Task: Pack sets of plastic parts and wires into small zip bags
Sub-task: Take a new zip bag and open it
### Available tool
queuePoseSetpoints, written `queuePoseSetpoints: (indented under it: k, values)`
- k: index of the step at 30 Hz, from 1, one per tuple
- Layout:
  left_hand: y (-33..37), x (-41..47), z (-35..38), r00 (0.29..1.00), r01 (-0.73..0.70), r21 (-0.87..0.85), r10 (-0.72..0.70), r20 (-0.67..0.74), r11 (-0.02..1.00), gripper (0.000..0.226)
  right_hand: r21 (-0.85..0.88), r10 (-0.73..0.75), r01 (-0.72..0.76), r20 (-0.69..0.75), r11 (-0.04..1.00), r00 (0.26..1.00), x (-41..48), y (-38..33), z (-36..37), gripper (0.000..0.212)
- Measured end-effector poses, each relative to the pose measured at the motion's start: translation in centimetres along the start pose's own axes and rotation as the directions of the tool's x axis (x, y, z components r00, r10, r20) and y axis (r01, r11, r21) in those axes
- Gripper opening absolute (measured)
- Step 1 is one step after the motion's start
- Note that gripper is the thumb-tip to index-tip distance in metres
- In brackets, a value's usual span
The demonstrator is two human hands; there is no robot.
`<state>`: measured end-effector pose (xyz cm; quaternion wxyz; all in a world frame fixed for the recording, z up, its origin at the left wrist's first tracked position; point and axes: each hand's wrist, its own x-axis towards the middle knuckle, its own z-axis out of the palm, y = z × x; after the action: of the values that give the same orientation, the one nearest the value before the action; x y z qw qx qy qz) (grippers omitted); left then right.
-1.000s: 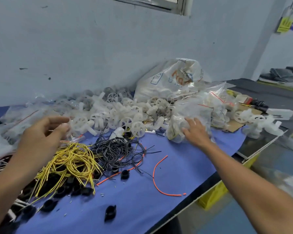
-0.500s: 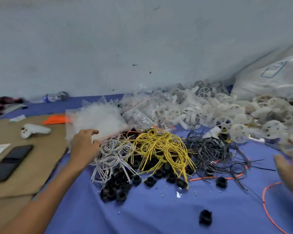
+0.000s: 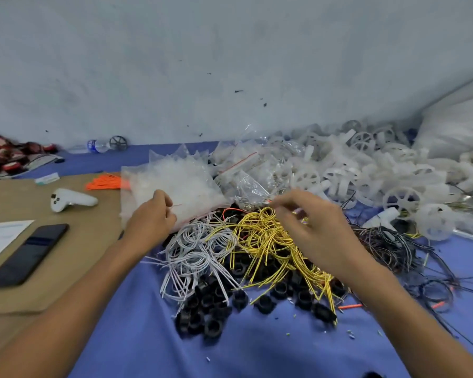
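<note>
Our left hand pinches one bag from the stack; right hand, grip spread, may snag yellow wires beneath.

A: What was on the surface?
B: Blue cover. Black plastic rings piled near the front edge, with white wires, yellow wires and black wires in tangles on and behind them.
A: Further back?
B: White plastic wheels heaped along the wall, and a stack of clear zip bags.
A: Left side?
B: Brown cardboard sheet carrying a black phone, a white controller, a paper and orange wires.
</note>
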<state>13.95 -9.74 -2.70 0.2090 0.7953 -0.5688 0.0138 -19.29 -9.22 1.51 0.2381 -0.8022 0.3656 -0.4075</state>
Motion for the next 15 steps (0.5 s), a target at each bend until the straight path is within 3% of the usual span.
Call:
queuePoseSetpoints:
  k: [4, 7, 12, 15]
  values:
    - [3.1, 0.3, -1.0, 0.989, -0.107, -0.025, 0.109, 0.098, 0.994, 0.039, 0.056, -0.07, 0.061, 0.171, 0.997, 0.983, 3.9, -1.8, 1.5, 0.019]
    - [7.0, -0.4, -2.2, 0.957, -0.283, -0.063, 0.286, 0.046, 0.957, 0.036, 0.049, -0.088, 0.08, 0.187, 0.996, 0.978, 4.8, -1.5, 2.9, 0.024]
    - [12.4, -1.2, -3.4, 0.874, -0.485, -0.082, 0.485, -0.025, 0.871, 0.044, -0.15, -0.04, 0.054, 0.098, 0.987, 0.994, 5.8, -0.3, 3.9, 0.027]
    - [13.8, -0.8, -3.8, 0.877, -0.472, -0.144, 0.445, -0.181, 0.87, 0.041, -0.397, 0.096, -0.062, 0.068, 0.916, 0.993, 5.9, 1.0, 3.0, 0.032]
